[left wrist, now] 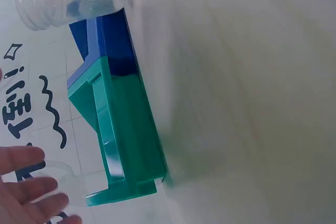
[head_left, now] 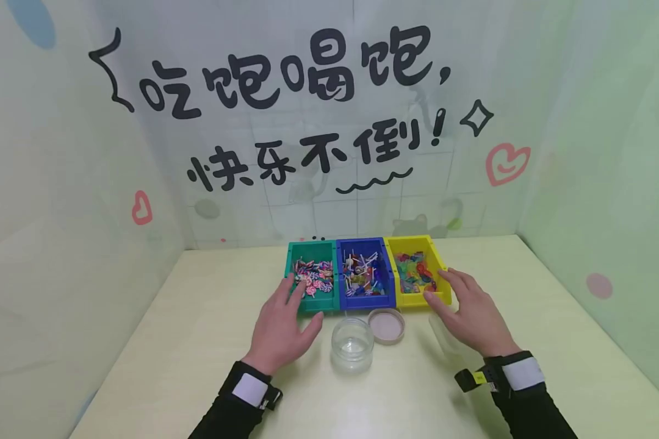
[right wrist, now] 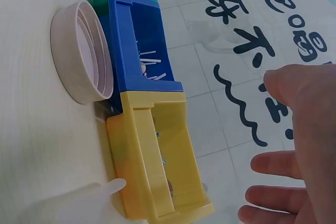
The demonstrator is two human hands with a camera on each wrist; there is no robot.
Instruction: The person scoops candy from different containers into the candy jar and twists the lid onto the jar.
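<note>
In the head view my left hand (head_left: 282,332) hovers by the front of the green bin (head_left: 312,304), fingers spread and holding nothing. That bin contains pink and striped candy-like pieces on sticks. My right hand (head_left: 480,320) hangs beside the yellow bin (head_left: 424,299), its fingers relaxed and likewise holding nothing. Colourful translucent pieces lie in the yellow bin. Between the two stands the blue bin (head_left: 368,302), with small stick pieces inside. A clear jar (head_left: 352,347) stands uncovered between my hands, and a pale round lid (head_left: 387,327) lies just right of it.
A whitish translucent object (right wrist: 79,203) with a narrow tip lies on the table near the yellow bin, partly under my right hand in the head view; its kind is unclear. The pale wooden table (head_left: 187,317) is enclosed by printed walls (head_left: 329,213) at the back and sides.
</note>
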